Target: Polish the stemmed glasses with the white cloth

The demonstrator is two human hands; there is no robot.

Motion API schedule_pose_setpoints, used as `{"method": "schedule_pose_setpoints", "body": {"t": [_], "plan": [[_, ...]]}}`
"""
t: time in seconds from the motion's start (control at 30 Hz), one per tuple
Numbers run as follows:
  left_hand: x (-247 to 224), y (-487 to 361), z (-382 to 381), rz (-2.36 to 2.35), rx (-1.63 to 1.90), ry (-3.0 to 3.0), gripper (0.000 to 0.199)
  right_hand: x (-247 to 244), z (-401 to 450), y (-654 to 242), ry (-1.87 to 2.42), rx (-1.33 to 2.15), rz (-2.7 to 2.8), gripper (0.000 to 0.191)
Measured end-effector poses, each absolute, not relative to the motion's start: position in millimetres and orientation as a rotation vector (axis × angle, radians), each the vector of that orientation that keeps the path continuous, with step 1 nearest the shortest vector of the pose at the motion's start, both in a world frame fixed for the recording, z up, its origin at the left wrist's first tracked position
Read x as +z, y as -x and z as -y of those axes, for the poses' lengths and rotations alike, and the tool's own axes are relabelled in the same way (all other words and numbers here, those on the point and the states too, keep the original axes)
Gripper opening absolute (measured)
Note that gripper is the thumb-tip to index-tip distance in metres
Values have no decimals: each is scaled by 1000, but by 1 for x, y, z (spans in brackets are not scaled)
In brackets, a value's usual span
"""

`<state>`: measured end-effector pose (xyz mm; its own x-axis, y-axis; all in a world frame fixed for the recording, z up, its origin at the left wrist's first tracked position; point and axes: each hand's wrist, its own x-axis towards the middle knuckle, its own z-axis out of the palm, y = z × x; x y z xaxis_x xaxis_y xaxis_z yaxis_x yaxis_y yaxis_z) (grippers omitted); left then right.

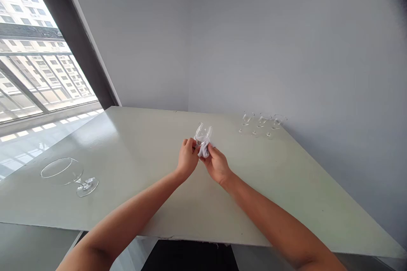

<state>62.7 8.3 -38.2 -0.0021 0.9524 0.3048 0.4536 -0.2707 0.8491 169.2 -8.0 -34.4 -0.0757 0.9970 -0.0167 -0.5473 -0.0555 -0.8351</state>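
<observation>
Over the middle of the table, a clear stemmed glass (204,131) is held upright between both hands, its bowl pointing away from me. My left hand (187,157) has its fingers closed around the lower part of the glass. My right hand (216,164) pinches a crumpled white cloth (204,149) against the glass's underside. The stem and foot are mostly hidden by the fingers and the cloth.
On the left of the pale table (143,207) stands another stemmed glass (68,172). Three more glasses (261,122) stand in a row at the back right, near the grey wall (286,42). A window (41,59) is at the left.
</observation>
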Motion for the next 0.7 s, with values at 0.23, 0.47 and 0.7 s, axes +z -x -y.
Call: {"method": "schedule_pose_setpoints", "body": {"t": [0.23,0.47,0.7], "plan": [[-45,-67,4,-1502,1106,-2153,25,-58,0,-171,862,1467,893,37],[-27,-40,-15,-980,992,-1425,60,-51,2,-191,869,1704,1026,35],[-21,-33,-13,-784,974,-1143,62,-54,1,-190,839,1842,968,35]]}}
